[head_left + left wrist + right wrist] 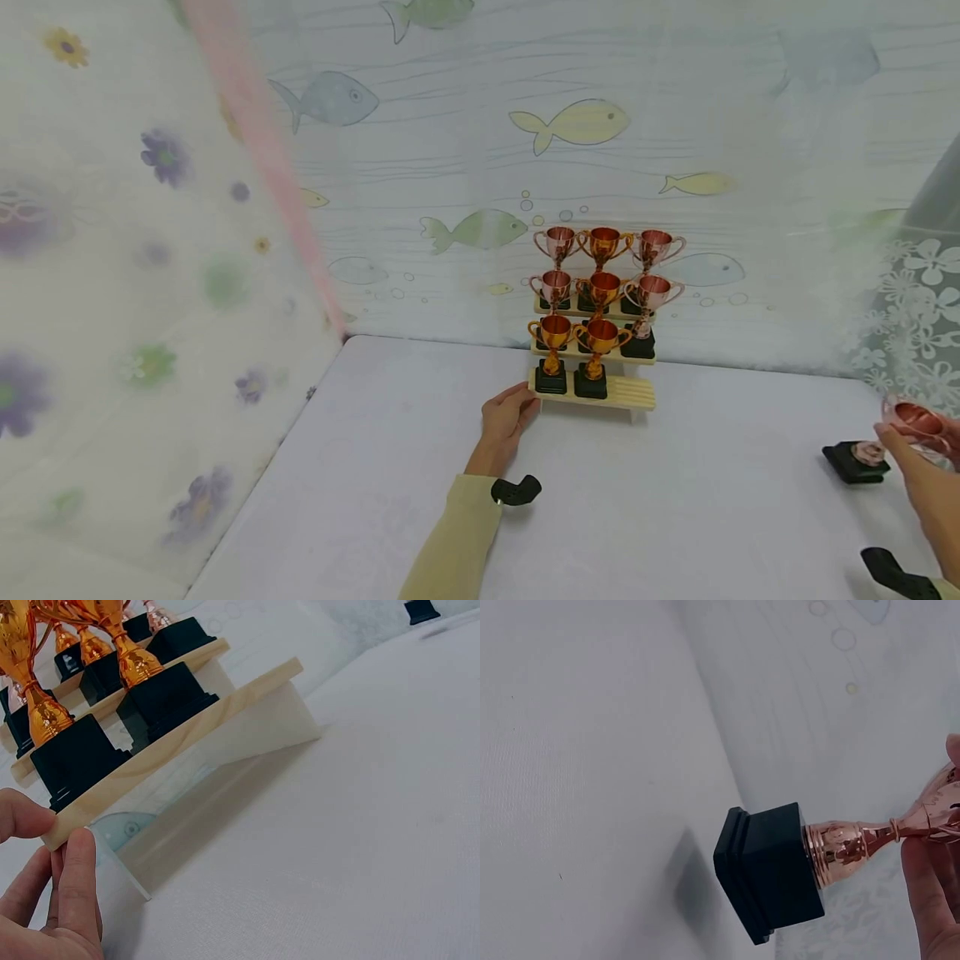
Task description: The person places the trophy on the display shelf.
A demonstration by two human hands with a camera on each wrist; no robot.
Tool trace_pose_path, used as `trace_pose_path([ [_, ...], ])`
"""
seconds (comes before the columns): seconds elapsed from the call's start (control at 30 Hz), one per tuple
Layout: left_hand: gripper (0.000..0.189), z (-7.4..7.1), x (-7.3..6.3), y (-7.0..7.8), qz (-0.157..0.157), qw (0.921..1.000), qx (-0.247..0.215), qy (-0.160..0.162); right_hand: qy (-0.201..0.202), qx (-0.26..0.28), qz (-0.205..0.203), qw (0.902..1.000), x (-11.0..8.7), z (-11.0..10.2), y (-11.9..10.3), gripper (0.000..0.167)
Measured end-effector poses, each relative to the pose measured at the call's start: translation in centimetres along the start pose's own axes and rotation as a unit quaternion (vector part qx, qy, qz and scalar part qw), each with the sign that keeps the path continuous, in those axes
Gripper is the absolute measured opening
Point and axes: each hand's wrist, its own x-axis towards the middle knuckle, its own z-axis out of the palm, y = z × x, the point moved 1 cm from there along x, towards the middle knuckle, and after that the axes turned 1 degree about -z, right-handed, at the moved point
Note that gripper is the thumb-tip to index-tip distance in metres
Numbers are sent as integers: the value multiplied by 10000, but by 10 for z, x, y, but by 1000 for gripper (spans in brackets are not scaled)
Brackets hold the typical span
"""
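Note:
A stepped wooden display stand carries several trophy cups in three tiers. The lowest tier holds two gold trophies on black bases, toward its left end. My left hand pinches the left end of that lowest board between thumb and fingers, as the left wrist view shows at the board edge. Far to the right, my right hand grips a rose-gold trophy by its cup. Its black base is tilted, with a shadow on the white surface beside it.
The white-covered table meets a fish-patterned curtain just behind the stand. A flower-patterned curtain borders the left side, and white lace hangs at the right edge. Pink and gold trophies fill the upper tiers.

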Motion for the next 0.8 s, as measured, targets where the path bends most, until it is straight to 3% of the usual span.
trace_pose_path([
  [0.17, 37, 0, 0, 1, -12, 10000, 58, 7, -512, -208, 194, 9983, -9, 0, -15, 58],
  [0.3, 36, 0, 1, 1, -30, 10000, 70, 45, -946, -45, 299, 9951, -12, 3, -19, 60],
  [0.43, 36, 0, 2, 0, -52, 9999, 81, 66, -948, 555, -434, 9930, -16, 9, -22, 57],
  [0.53, 37, 0, 2, 0, -46, 10000, 55, 35, -1021, 884, -1092, 9848, -20, 13, -28, 53],
  [0.8, 37, -1, 1, 0, -84, 10000, 32, -1, -1634, 970, -1616, 9684, -35, 28, -47, 54],
])
